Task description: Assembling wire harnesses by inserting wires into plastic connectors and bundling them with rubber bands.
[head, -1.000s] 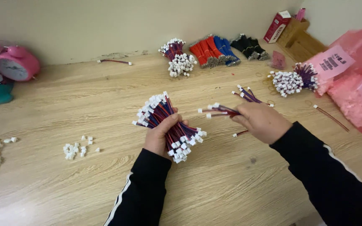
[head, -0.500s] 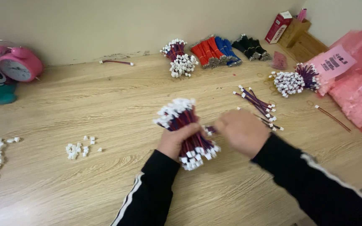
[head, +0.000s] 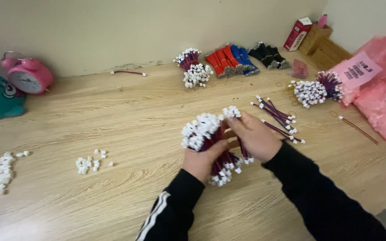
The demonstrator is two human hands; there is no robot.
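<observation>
A thick bundle of red-and-blue wires with white plastic plugs at both ends (head: 208, 147) is being gripped around its middle by the left hand (head: 203, 161), its long axis tilted slightly off upright above the pale wooden tabletop (head: 126, 111). A few matching wires are being pinched against its right side by the right hand (head: 254, 136), the two hands touching.

Left hand (head: 202, 160) gripped bundle of red-blue wires (head: 211, 147) with white connectors, held above wooden desk (head: 135, 111). Right hand (head: 255, 136) pressed against bundle, fingers closed on few wires. Loose wires (head: 278, 118) lay just right of hands. Small white connector pile (head: 90, 163) sat left. Pink alarm clock (head: 25, 75) stood far left by wall.
</observation>
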